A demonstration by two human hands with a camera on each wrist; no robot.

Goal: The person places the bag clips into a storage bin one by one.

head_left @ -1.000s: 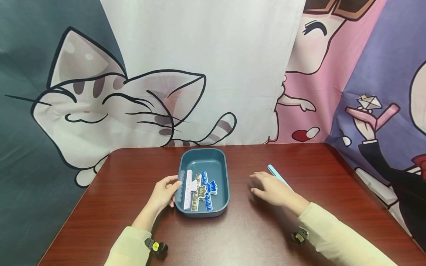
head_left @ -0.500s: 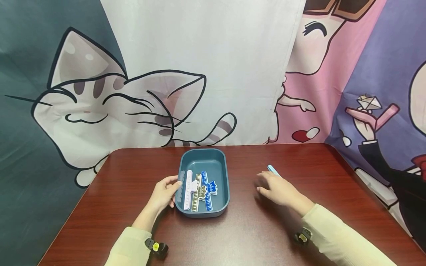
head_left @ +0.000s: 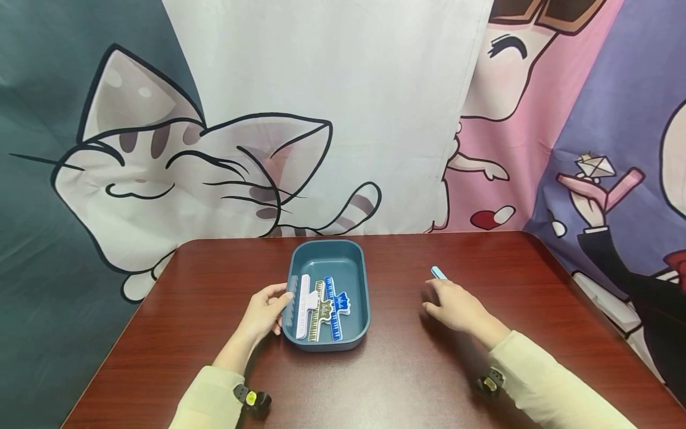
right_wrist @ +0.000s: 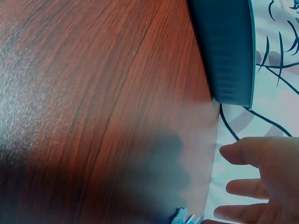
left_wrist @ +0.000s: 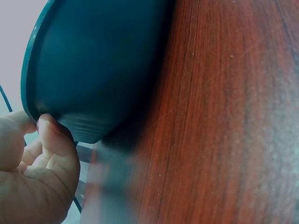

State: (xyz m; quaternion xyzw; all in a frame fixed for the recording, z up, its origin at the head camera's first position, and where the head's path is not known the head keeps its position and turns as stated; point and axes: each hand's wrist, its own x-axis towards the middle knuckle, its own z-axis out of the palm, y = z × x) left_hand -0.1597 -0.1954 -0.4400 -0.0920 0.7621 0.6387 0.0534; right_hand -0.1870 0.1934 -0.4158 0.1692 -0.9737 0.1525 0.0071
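Observation:
My left hand [head_left: 261,313] pinches the left rim of a dark teal rectangular tray [head_left: 367,292]; the left wrist view shows the thumb [left_wrist: 55,137] against its outer wall. Inside the tray lie a white ruler clip [head_left: 302,310], an olive ruler clip [head_left: 323,311] and a blue ruler clip [head_left: 340,302], side by side. My right hand [head_left: 455,307] hovers over a light blue strip [head_left: 437,272], mostly hidden beneath it. In the right wrist view its fingers are spread and hold nothing, and a light blue clip part [right_wrist: 180,216] peeks in at the bottom edge.
A reddish-brown wooden table [head_left: 402,369] bears everything. Behind it hangs a cloth [head_left: 407,119] printed with cartoon figures, close to the table's far edge. A small camera is strapped at each wrist.
My right hand has moved to the right, covering more of the light blue strip. My left hand and the tray have stayed in place.

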